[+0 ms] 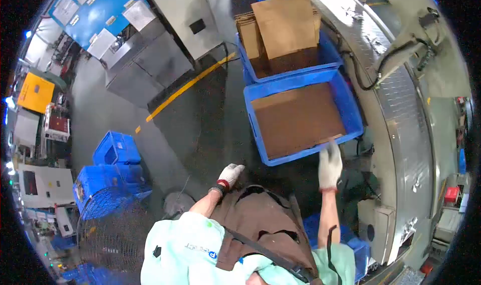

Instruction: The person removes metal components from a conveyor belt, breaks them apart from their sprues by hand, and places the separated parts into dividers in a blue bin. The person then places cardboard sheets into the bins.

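My left hand (231, 175), in a white knit glove with a red cuff, hovers in front of my brown apron (255, 210). It holds nothing that I can see, and its fingers are loosely bent and apart. On the other side, my right hand (330, 167), also gloved and slightly smeared by motion, stretches its fingers toward the near rim of a blue bin (305, 155). Whether the fingertips touch that rim I cannot tell. A flat brown cardboard sheet (300, 117) covers the inside of this bin.
Behind it, a second blue bin (300, 73) holds upright cardboard pieces (286, 27). A metal conveyor (401, 134) runs along the right. Blue crates (110, 177) and a fan (112, 230) stand at left, and a grey cabinet (150, 59) at the back left.
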A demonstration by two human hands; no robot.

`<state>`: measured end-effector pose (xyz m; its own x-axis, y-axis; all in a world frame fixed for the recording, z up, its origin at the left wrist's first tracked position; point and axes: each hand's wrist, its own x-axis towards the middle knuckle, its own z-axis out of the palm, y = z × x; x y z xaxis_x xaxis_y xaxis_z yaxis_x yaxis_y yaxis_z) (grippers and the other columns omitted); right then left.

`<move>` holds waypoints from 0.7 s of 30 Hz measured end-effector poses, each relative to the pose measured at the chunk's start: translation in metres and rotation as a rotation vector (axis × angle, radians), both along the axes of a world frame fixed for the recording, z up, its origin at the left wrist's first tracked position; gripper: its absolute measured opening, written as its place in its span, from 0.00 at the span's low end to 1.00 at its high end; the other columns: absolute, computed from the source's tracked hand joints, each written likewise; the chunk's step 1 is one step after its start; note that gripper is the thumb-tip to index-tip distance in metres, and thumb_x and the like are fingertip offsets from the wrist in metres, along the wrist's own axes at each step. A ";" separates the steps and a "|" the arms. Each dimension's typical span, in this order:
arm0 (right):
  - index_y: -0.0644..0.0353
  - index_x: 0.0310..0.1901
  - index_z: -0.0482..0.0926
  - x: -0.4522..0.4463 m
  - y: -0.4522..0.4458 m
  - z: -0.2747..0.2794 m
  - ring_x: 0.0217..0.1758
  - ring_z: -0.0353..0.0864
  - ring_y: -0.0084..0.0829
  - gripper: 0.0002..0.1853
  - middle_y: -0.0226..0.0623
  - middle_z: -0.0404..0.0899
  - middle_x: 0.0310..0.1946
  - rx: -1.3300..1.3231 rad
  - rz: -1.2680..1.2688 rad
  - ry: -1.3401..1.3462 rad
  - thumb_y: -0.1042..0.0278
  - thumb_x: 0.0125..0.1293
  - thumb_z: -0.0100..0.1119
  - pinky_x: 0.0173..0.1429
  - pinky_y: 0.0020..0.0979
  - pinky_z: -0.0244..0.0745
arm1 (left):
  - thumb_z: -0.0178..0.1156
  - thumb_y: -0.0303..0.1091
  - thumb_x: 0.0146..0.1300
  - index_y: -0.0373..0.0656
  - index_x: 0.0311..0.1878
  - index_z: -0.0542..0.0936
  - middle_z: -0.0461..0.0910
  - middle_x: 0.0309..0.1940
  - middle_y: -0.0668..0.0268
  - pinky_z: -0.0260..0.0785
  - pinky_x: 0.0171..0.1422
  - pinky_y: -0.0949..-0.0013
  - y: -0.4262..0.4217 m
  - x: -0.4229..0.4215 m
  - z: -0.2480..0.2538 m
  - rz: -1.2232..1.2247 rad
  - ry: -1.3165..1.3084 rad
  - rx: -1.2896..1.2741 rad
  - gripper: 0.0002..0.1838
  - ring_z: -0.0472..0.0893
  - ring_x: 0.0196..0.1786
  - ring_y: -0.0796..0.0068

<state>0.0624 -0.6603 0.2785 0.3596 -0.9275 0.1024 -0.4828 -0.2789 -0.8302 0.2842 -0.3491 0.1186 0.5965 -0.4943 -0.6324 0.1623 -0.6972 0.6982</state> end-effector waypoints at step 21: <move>0.57 0.49 0.89 0.471 -0.077 -0.064 0.50 0.92 0.58 0.26 0.53 0.92 0.43 -0.255 0.387 0.664 0.39 0.68 0.71 0.59 0.58 0.82 | 0.63 0.57 0.77 0.28 0.56 0.86 0.89 0.56 0.39 0.74 0.69 0.50 0.033 0.336 -0.050 -0.257 -0.165 -0.144 0.33 0.86 0.62 0.41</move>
<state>0.5338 -0.7369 0.2148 0.7106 -0.7015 -0.0536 -0.6829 -0.6694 -0.2924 0.6200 -0.3156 0.0681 0.5288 -0.7194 -0.4503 -0.1293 -0.5927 0.7950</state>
